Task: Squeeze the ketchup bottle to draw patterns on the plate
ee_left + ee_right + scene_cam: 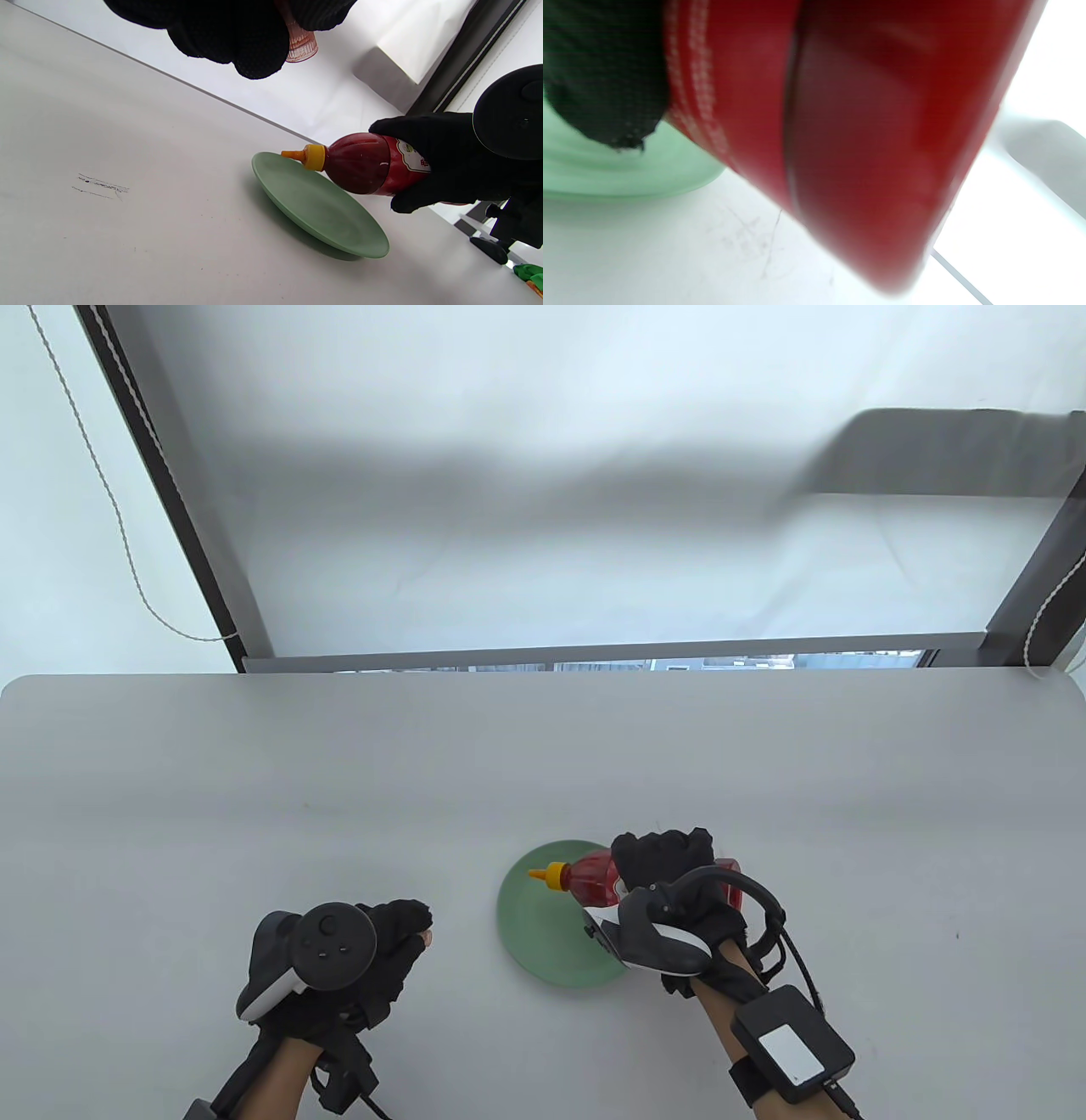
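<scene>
A green plate [543, 933] lies on the grey table near its front edge. My right hand [662, 857] grips a red ketchup bottle [594, 878] around its body and holds it nearly level above the plate. The yellow nozzle [543, 875] points left over the plate's left part. The left wrist view shows the bottle [360, 163] clear of the plate [322, 207], which carries no ketchup. The right wrist view is filled by the bottle [861, 127], with a gloved finger [602, 76] and the plate [606, 178] behind. My left hand [416, 929] rests left of the plate, fingers curled on a small translucent cap [301, 42].
The grey table [254, 780] stretches far back to a window frame [594, 657]. Faint scratch marks [99, 186] are on the table left of the plate. A green and orange thing [530, 275] shows at the left wrist view's lower right corner.
</scene>
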A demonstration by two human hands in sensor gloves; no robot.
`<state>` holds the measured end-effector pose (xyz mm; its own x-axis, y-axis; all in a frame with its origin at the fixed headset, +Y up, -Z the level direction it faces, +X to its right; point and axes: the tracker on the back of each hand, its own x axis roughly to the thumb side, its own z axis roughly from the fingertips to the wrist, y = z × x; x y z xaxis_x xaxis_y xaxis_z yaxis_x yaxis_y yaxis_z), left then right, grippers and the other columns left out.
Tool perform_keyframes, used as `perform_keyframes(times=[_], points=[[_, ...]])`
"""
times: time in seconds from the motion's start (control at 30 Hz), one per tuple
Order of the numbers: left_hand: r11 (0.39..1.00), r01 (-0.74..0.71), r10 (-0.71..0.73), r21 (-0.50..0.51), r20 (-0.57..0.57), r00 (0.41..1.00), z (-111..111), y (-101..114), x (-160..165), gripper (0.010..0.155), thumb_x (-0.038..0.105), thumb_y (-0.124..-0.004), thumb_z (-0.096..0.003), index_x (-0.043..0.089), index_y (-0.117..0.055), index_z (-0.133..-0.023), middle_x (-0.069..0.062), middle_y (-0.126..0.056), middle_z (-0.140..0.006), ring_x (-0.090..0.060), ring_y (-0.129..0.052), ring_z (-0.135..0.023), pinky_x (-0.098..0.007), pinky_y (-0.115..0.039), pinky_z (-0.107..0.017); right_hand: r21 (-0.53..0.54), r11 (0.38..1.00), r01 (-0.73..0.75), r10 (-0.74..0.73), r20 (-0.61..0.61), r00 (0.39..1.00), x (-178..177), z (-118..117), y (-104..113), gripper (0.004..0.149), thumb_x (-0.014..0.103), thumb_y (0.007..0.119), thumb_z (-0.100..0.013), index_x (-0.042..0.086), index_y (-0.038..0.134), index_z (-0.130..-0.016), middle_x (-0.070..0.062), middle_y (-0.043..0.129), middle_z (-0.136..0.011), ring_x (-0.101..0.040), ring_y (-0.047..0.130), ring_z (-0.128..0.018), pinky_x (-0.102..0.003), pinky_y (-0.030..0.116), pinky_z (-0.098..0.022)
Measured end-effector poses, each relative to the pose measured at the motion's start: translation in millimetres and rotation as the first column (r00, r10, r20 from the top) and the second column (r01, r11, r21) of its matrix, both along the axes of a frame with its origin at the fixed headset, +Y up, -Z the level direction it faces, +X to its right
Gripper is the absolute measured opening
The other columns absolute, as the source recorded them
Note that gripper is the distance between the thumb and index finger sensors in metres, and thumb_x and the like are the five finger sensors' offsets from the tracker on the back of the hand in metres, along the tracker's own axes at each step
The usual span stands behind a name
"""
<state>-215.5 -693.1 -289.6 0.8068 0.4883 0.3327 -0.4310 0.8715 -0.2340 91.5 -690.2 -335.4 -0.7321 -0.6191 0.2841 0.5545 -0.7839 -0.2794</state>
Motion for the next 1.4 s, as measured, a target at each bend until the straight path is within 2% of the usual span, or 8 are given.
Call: perform_keyframes(times=[0.43,0.7,1.23,1.4], points=[[1.000,-0.005,0.005,0.007,0.000,1.000,-0.3,0.4,-0.3,0.044,0.027,-0.070,-0.0605,0.015,-0.058,-0.101,-0.016,-0.082,-0.095,-0.042,-0.078,-0.084,-0.057,-0.070,-0.057,-0.001,1.000,0.004,-0.004,-0.005,1.000,-1.2,2.2,-2.9,0.098,0.067,0.099,-0.039,0.024,0.053,-0.115,-0.011,0.081,-0.105,-0.031,0.087,-0.091,-0.059,0.070,-0.075],[1.000,-0.015,0.015,0.012,-0.006,1.000,-0.2,1.0,-1.8,0.044,0.027,-0.070,-0.0605,0.015,-0.058,-0.101,-0.016,-0.082,-0.095,-0.042,-0.078,-0.084,-0.057,-0.070,-0.057,-0.008,1.000,0.001,-0.001,-0.028,1.000,-3.1,12.2,-1.5,0.097,0.067,0.099,-0.038,0.025,0.054,-0.114,-0.010,0.082,-0.105,-0.031,0.087,-0.091,-0.059,0.071,-0.075],[1.000,-0.015,0.015,0.017,-0.010,1.000,0.7,1.1,-3.0,0.044,0.027,-0.070,-0.0605,0.015,-0.058,-0.101,-0.017,-0.082,-0.095,-0.042,-0.078,-0.084,-0.057,-0.070,-0.057,-0.033,0.999,-0.019,0.016,-0.075,0.997,4.3,46.2,-1.7,0.097,0.067,0.099,-0.038,0.026,0.054,-0.114,-0.010,0.082,-0.105,-0.030,0.087,-0.091,-0.059,0.070,-0.076],[1.000,-0.021,0.021,0.016,-0.016,1.000,0.7,1.2,-4.0,0.044,0.026,-0.070,-0.0604,0.015,-0.059,-0.101,-0.017,-0.082,-0.095,-0.043,-0.078,-0.084,-0.057,-0.070,-0.057,-0.035,0.999,-0.013,0.011,-0.050,0.999,6.0,44.8,-1.9,0.097,0.066,0.100,-0.037,0.026,0.055,-0.114,-0.010,0.082,-0.105,-0.031,0.087,-0.091,-0.059,0.072,-0.076]])
